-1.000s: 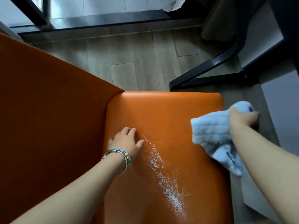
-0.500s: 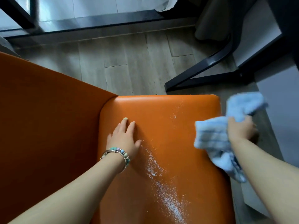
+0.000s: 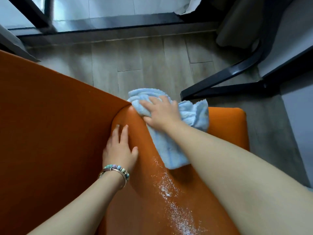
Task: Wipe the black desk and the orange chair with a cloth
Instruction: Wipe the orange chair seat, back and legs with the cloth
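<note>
No readable writing or labels that I can see.

Nearest: white powdery speckles (image 3: 171, 199) in a streak on the orange chair (image 3: 145, 209) seat, running from the near edge of view up toward the cloth.

Left hand (image 3: 119, 148) lies flat on the seat beside the backrest junction, fingers straight, pointing away from me, holding nothing. Beaded bracelet (image 3: 116, 169) and a thin bangle on that wrist.

Right hand (image 3: 160, 112) presses down on the light blue cloth (image 3: 169, 146), fingers spread and mostly straight. No grip curled round it that I can see, just palm pressure.

Cloth sits at the far corner of the seat where backrest meets cushion. Long axis runs near-to-far, near end trailing toward the powder, far end bunched under the hand and spilling over the seat's far edge. Right forearm crosses over the seat and hides part of it.

Beyond: grey wood-look floor (image 3: 135, 61), black table frame legs (image 3: 237, 78) at far right, dark window sill strip (image 3: 118, 24) at the far side.
</note>
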Available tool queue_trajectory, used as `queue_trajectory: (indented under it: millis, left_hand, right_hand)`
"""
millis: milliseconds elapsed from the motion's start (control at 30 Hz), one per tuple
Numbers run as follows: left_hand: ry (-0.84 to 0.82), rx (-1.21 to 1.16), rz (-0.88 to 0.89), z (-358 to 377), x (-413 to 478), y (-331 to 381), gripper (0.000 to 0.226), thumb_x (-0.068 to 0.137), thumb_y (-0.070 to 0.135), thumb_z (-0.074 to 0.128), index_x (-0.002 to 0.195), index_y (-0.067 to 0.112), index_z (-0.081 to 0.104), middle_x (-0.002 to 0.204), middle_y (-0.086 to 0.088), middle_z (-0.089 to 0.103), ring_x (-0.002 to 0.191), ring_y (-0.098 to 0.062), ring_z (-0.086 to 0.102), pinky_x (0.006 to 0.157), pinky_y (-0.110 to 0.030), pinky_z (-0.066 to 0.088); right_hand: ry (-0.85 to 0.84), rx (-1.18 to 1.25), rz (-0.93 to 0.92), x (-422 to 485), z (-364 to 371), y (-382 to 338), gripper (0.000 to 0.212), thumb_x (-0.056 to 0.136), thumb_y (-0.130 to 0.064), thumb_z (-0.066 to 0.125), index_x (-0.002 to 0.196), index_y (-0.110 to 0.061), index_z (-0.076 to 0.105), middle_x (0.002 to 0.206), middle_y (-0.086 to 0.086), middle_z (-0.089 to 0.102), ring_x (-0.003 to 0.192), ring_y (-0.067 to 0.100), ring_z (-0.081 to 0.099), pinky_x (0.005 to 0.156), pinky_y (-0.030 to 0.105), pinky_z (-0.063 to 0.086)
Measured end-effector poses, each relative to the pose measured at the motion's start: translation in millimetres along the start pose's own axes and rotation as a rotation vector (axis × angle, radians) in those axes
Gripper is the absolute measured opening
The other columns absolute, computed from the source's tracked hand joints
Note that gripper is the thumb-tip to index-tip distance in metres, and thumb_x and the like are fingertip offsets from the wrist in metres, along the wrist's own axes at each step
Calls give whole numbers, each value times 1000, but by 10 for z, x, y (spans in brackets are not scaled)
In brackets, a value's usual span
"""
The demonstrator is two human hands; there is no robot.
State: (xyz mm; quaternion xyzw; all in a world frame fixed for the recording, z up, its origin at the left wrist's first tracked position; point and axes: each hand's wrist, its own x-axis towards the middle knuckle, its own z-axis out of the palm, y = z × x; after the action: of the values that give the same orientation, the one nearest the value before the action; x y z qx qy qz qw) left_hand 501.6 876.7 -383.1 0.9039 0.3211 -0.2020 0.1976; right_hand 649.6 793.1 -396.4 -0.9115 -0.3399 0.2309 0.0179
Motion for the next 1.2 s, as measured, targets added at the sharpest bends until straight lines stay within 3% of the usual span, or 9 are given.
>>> queue_trajectory:
  millis: [133,367,500,633,700,800,933,1100,1200]
  left_hand:
    - [-33,70,6,-50,32,24,72,91,44,46,148,33,5,157,5,-9,132,-27,32,104,-39,37]
    - [-203,91,28,-121,91,62,66,92,60,22,149,31,5,156,13,-14,137,-31,17,111,-36,26]
    - [-221,128,46,-123,97,27,63,94,56,22,149,31,3,156,13,-13,137,-31,17,109,-37,30]
    - [-198,179,54,-92,90,25,63,96,52,25,149,29,2,156,11,-13,132,-31,21,108,-33,28]
    - [-171,196,62,-72,82,24,63,96,52,26,149,29,3,156,11,-11,130,-30,24,105,-31,31]
    - [-155,212,73,-61,104,3,63,95,53,25,149,30,2,156,13,-11,130,-30,24,102,-32,35]
    - [-211,225,59,-102,87,39,62,96,53,22,149,30,0,156,12,-11,134,-30,21,101,-35,38]
    - [-223,282,36,-135,68,75,62,95,54,19,149,29,1,156,9,-12,138,-30,16,105,-42,35]
    - [-149,384,106,-141,23,173,62,94,56,22,148,34,0,156,5,-18,143,-30,2,110,-45,25]
  right_hand:
    - [129,36,400,-376,-5,728,37,90,-40,45,125,-33,50,131,-2,48,119,29,40,92,43,35]
    - [477,215,1149,-1274,-188,1720,35,87,-18,50,122,-13,54,129,18,43,115,45,41,92,51,37]
    - [568,140,619,-704,-325,944,53,76,-25,49,129,-22,55,137,12,45,106,42,45,83,45,39]
    - [108,1,136,-110,-199,-226,56,87,-36,49,141,-40,34,156,-6,20,131,29,29,102,47,27]
    - [-23,-56,39,13,-42,-476,54,89,-38,44,140,-42,29,156,-9,16,136,27,21,105,52,20]
    - [11,-31,151,-72,41,-104,47,89,-40,42,135,-42,34,153,-10,22,133,24,24,105,50,19]
    - [110,17,623,-706,-41,933,40,90,-34,42,130,-35,43,149,-10,29,128,25,28,103,48,25]
    - [357,208,1115,-1144,-260,1562,35,90,-14,42,122,-10,56,132,16,49,123,39,37,102,51,25]
    - [540,217,838,-872,-363,1235,45,80,-24,39,118,-17,60,120,13,61,119,34,43,100,50,24]
